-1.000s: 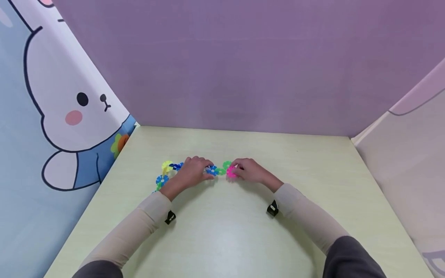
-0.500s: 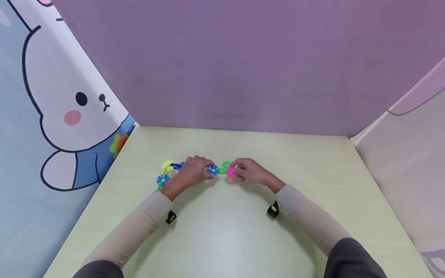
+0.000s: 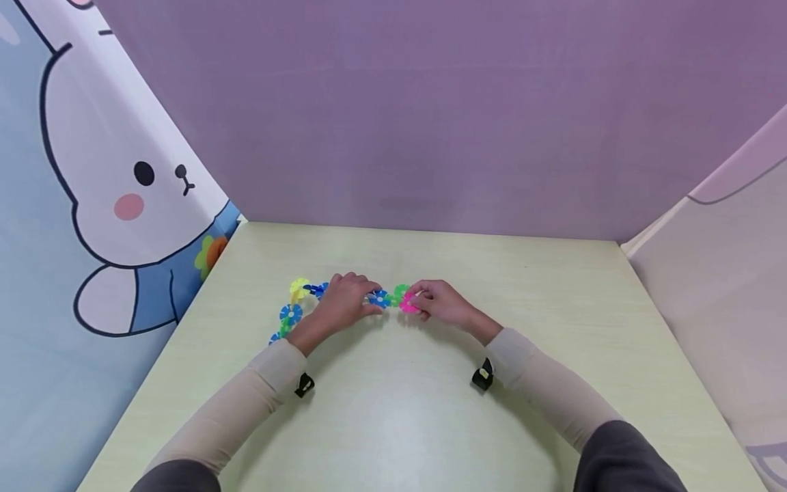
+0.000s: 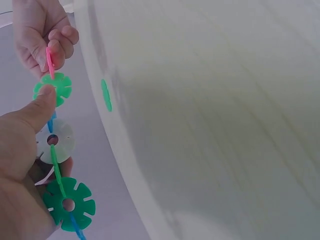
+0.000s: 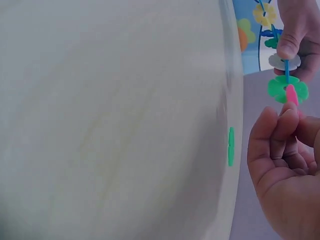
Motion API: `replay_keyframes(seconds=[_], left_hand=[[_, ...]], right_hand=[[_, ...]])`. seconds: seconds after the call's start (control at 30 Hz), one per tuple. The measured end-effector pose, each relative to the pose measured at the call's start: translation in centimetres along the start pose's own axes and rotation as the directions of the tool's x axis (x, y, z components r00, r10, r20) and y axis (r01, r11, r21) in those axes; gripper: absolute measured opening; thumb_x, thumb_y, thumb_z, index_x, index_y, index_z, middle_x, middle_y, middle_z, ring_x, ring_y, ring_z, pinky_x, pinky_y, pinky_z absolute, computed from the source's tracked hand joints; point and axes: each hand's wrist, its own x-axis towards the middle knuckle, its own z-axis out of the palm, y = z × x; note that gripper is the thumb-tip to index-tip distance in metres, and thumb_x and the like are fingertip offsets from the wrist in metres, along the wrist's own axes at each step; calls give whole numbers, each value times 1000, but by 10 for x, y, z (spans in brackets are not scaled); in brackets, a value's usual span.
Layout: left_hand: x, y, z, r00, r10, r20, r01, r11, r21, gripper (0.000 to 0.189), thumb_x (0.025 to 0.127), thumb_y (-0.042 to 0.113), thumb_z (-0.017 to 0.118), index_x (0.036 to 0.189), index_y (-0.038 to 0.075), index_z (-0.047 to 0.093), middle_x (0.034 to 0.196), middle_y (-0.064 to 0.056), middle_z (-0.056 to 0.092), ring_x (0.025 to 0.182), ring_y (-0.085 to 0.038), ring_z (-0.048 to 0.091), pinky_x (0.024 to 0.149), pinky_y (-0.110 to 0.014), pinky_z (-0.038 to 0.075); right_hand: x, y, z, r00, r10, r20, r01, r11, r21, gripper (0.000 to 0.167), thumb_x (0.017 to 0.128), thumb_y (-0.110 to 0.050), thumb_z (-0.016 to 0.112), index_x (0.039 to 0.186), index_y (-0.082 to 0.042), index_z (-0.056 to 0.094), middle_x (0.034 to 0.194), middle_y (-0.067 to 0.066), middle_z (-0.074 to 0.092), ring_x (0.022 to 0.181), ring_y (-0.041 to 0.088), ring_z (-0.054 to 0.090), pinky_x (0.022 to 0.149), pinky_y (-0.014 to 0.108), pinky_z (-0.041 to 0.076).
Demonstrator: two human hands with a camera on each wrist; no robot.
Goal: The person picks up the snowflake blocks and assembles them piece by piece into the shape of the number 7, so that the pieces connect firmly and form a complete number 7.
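Observation:
My left hand point(image 3: 341, 301) grips a chain of slotted plastic snowflake discs, its thumb and fingers round the middle part. Beyond its fingertips are a blue disc point(image 3: 381, 299) and a light green disc point(image 4: 62, 86). Between its thumb and fingers my right hand point(image 3: 445, 302) pinches a pink snowflake disc point(image 3: 408, 303), which meets the light green one edge-on; how deep the slots engage is unclear. A white disc point(image 4: 62, 142) and a darker green disc point(image 4: 80, 212) sit further along the chain. Its tail bends past a yellow disc point(image 3: 299, 288) and a blue one beside my left wrist.
A single green disc point(image 5: 231, 146) lies apart on the pale table point(image 3: 393, 410). A purple panel point(image 3: 430, 123) rises at the table's back edge, with a cartoon-printed sheet point(image 3: 154, 225) on the left and a pale sheet point(image 3: 707, 273) on the right.
My left hand and the chain have shifted slightly to the right and away from me. The right hand stays almost still with the pink disc.

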Motion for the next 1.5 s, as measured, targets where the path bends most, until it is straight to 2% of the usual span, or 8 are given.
replay_keyframes(seconds=[0.23, 0.53, 0.8, 1.03, 1.27, 1.5], left_hand=[[1, 0, 0, 999, 12, -31, -11, 1000, 11, 50, 87, 46, 79, 127, 17, 72, 120, -4, 74, 112, -26, 63, 100, -50, 48], [2, 2, -2, 999, 26, -47, -26, 1000, -7, 51, 85, 46, 80, 127, 17, 72, 118, -4, 74, 112, -26, 63, 98, -50, 48], [5, -3, -8, 1000, -1, -3, 1, 1000, -22, 53, 87, 48, 79, 130, 19, 69, 125, -3, 72, 117, -27, 63, 100, -53, 48], [6, 1, -10, 1000, -11, 26, 11, 1000, 6, 56, 91, 49, 74, 137, 20, 63, 134, -6, 66, 127, -31, 58, 108, -57, 43], [11, 11, -8, 999, 21, 43, -22, 999, 27, 66, 91, 57, 70, 144, 21, 57, 140, -6, 62, 134, -31, 54, 114, -57, 40], [15, 20, -5, 998, 44, 40, -45, 999, 22, 68, 89, 59, 70, 145, 23, 56, 136, -4, 65, 127, -27, 60, 109, -54, 46]], right_hand=[[0, -2, 0, 1000, 9, -10, -8, 999, 37, 21, 103, -1, 55, 121, -1, 66, 90, 10, 69, 71, 16, 65, 71, 31, 61], [4, -4, -2, 1000, 0, 6, -1, 999, 42, 21, 104, -3, 55, 122, -1, 65, 92, 10, 70, 70, 14, 65, 69, 28, 61], [4, -9, -2, 1000, 3, 10, -4, 998, 70, 22, 105, -3, 52, 123, -1, 64, 93, 10, 69, 71, 14, 65, 71, 30, 61], [4, -9, -4, 999, 33, -5, -31, 987, 155, 22, 105, -7, 54, 123, 0, 64, 82, 4, 64, 69, 12, 63, 71, 28, 61], [4, -8, 0, 1000, 29, 12, -31, 974, 225, 23, 105, -8, 55, 125, 2, 61, 78, 1, 65, 68, 10, 62, 70, 27, 60], [3, -10, 3, 1000, 26, 7, -27, 972, 232, 23, 105, -8, 54, 125, 3, 61, 77, 1, 65, 67, 10, 62, 69, 25, 59]])
